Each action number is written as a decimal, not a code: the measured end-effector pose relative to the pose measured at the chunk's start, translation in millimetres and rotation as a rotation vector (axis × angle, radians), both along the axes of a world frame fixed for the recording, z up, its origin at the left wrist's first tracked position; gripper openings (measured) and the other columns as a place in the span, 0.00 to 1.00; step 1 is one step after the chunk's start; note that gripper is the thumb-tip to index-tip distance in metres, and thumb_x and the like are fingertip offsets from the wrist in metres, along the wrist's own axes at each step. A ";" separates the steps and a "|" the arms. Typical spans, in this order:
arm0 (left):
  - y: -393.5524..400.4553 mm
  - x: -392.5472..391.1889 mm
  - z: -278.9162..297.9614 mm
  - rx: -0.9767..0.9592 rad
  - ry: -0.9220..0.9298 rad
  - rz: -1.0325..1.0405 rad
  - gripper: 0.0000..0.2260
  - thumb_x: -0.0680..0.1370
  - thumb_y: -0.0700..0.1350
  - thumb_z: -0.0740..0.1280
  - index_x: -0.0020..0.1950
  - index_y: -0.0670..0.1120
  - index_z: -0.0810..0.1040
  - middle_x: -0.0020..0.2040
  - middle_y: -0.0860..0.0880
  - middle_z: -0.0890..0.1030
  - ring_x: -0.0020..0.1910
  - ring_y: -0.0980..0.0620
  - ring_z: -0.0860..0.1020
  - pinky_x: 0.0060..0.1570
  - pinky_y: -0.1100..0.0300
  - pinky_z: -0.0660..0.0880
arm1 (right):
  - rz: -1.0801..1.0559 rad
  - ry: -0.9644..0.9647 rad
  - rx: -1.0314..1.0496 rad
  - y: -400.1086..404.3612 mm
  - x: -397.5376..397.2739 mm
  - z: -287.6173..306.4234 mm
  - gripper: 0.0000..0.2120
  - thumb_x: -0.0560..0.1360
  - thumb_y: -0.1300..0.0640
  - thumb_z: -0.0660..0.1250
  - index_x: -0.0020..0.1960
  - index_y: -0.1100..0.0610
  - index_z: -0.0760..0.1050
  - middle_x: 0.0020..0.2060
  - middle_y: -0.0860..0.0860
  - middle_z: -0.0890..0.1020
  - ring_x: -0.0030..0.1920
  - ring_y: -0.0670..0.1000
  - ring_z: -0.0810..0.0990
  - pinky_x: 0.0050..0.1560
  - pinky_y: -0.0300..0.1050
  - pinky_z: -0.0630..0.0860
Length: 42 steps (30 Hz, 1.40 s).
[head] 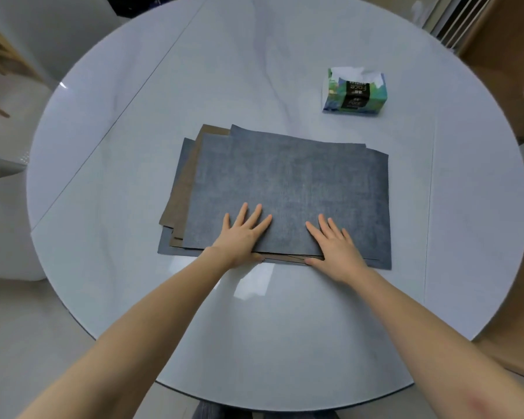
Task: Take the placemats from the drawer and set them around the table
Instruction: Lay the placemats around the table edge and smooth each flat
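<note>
1. Blue-grey and brown, the placemats lie in one loose, fanned stack near the middle of the round surface, none yet set at a place; brown edges stick out at the stack's left.
2. The left hand lies flat on the top mat's near edge, fingers spread and straight, so that grip is wide and holds nothing; its thumb looks tucked at the edge.
3. The right hand mirrors it just beside, fingers straight on the mat, thumb at the stack's near edge; it holds nothing either.
4. Both hands sit on the near edge only, so most of the stack lies beyond them.
5. Risk: the glossy top looks slippery, so pushing may slide the whole stack or drag several mats together.
6. A far shove could knock the tissue pack, far right.
</note>
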<state>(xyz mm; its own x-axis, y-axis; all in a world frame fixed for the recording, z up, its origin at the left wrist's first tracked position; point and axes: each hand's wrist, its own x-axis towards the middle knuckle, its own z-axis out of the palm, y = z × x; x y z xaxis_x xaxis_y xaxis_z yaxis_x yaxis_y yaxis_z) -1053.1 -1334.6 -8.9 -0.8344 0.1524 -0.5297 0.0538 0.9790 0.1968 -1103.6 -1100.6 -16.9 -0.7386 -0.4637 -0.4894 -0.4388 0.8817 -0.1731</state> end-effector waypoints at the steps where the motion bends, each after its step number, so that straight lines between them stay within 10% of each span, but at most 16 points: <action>1: 0.4 -0.2 -4.2 0.003 -0.034 0.012 0.39 0.78 0.57 0.63 0.79 0.53 0.41 0.79 0.49 0.38 0.77 0.41 0.38 0.72 0.34 0.44 | 0.015 0.011 0.010 -0.1 0.0 -1.0 0.39 0.76 0.40 0.61 0.78 0.47 0.42 0.78 0.52 0.41 0.77 0.54 0.41 0.76 0.55 0.46; 11: -7.5 -7.8 2.6 0.016 -0.078 -0.047 0.24 0.84 0.51 0.50 0.79 0.52 0.48 0.79 0.48 0.44 0.77 0.38 0.43 0.72 0.35 0.49 | 0.174 0.138 0.107 1.8 -8.6 3.3 0.33 0.78 0.36 0.51 0.77 0.48 0.49 0.77 0.56 0.52 0.76 0.57 0.52 0.75 0.54 0.51; 19: 9.4 -9.9 7.8 -0.062 0.040 -0.019 0.25 0.76 0.28 0.54 0.71 0.44 0.66 0.69 0.41 0.70 0.66 0.39 0.71 0.62 0.46 0.71 | 0.155 0.155 0.043 -1.3 -10.2 12.7 0.29 0.77 0.67 0.55 0.75 0.50 0.57 0.73 0.57 0.62 0.71 0.58 0.65 0.59 0.51 0.73; 27: -23.7 3.9 37.9 0.019 0.235 0.138 0.21 0.73 0.32 0.59 0.61 0.50 0.71 0.54 0.45 0.81 0.50 0.42 0.79 0.47 0.50 0.75 | 0.265 0.173 -0.168 1.9 -14.2 38.8 0.30 0.74 0.70 0.53 0.71 0.47 0.64 0.52 0.55 0.80 0.50 0.61 0.77 0.49 0.52 0.74; 42: -34.0 94.7 61.6 0.113 0.043 0.000 0.10 0.82 0.41 0.56 0.52 0.46 0.77 0.49 0.46 0.81 0.46 0.45 0.78 0.47 0.53 0.73 | 0.265 -0.024 -0.169 -9.5 61.1 69.0 0.12 0.78 0.64 0.56 0.51 0.55 0.78 0.49 0.56 0.82 0.50 0.60 0.78 0.46 0.49 0.72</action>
